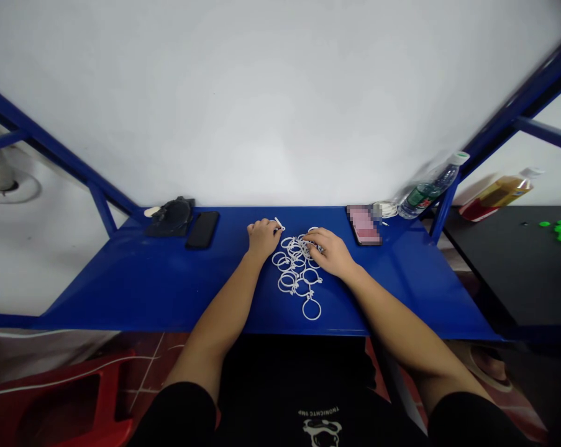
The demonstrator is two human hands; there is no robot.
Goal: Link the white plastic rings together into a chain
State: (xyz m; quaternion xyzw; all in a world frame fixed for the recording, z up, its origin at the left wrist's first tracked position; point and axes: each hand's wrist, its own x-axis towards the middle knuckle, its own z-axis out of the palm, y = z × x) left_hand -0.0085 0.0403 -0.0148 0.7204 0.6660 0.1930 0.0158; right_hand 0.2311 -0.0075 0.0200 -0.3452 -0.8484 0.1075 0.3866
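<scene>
A loose heap of white plastic curtain rings (298, 266), each with a small eyelet, lies on the blue tabletop. At the heap's upper left, my left hand (262, 239) is closed, with a white curtain ring (279, 223) seen nearly edge-on at its fingertips. My right hand (330, 251) reaches over the heap's upper right. Its bent fingers and thumb are apart and touch the rings there; part of the heap is hidden beneath them. One ring (312, 308) lies nearest the front edge.
A black phone (202, 230) and a dark crumpled item (173, 217) lie left. On the right are a lit phone (364, 225), a coiled white cable (386, 208) and a leaning bottle (432, 189). Blue metal posts (441, 208) flank the tabletop (168, 279); a white wall stands behind.
</scene>
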